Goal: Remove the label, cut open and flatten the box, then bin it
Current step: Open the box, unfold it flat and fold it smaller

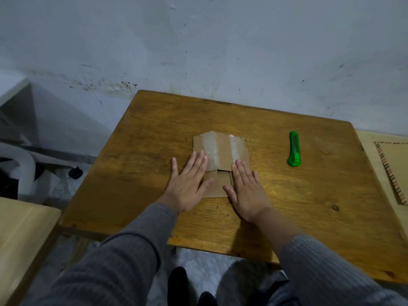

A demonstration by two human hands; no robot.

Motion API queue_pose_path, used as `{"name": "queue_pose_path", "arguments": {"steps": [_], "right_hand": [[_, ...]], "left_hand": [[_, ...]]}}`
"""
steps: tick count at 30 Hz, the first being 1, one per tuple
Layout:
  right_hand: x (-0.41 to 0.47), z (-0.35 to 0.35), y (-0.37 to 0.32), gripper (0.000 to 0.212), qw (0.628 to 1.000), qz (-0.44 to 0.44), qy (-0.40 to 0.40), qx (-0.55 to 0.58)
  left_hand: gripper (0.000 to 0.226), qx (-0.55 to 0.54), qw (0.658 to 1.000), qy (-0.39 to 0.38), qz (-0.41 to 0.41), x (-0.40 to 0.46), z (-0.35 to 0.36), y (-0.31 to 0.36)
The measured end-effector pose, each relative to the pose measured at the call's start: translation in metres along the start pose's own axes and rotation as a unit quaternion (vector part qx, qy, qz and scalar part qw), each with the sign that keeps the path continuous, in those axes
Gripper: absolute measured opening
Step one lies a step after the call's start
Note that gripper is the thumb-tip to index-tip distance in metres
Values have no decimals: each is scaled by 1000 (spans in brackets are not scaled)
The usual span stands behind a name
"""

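Observation:
A small brown cardboard box [220, 151] lies flat in the middle of the wooden table [136, 155], with two strips of clear tape across its top. My left hand [187, 186] rests palm down on its left part, fingers spread. My right hand [245, 188] presses palm down on its right part in the same way. A near flap of the box shows between the two hands. A green utility knife [294, 149] lies on the table to the right of the box, apart from both hands. No label is visible on the box.
A scuffed white wall stands right behind the table. A pale wooden surface [19, 244] sits at lower left and another with a patterned mat [395, 168] at the right edge. White chair parts [24, 166] are on the floor at left.

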State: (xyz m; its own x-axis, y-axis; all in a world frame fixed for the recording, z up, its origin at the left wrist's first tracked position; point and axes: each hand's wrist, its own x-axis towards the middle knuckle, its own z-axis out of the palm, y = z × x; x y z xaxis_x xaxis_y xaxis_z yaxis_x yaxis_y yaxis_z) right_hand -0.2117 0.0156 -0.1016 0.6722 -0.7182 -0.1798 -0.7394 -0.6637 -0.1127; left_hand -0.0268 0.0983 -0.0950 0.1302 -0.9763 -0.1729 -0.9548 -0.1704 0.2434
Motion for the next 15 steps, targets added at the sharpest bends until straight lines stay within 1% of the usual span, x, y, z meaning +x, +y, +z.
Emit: {"name": "queue_pose_path", "arguments": {"steps": [2, 5, 7, 9, 13, 15], "right_hand": [[0, -1, 0, 74, 1000, 1, 3, 0], [0, -1, 0, 72, 1000, 4, 2, -4], [0, -1, 0, 74, 1000, 4, 3, -4], [0, -2, 0, 76, 1000, -1, 9, 6], [-2, -4, 0, 74, 999, -6, 28, 42], [2, -11, 2, 68, 994, 3, 64, 84]], "left_hand": [[69, -8, 1000, -3, -6, 12, -5, 4], [60, -44, 998, 3, -43, 33, -3, 13], [58, -67, 996, 14, -64, 42, -1, 17], [57, -79, 994, 27, -64, 47, 2, 17], [58, -51, 997, 27, -59, 49, 3, 16], [59, -29, 997, 24, -61, 50, 3, 17]]}}
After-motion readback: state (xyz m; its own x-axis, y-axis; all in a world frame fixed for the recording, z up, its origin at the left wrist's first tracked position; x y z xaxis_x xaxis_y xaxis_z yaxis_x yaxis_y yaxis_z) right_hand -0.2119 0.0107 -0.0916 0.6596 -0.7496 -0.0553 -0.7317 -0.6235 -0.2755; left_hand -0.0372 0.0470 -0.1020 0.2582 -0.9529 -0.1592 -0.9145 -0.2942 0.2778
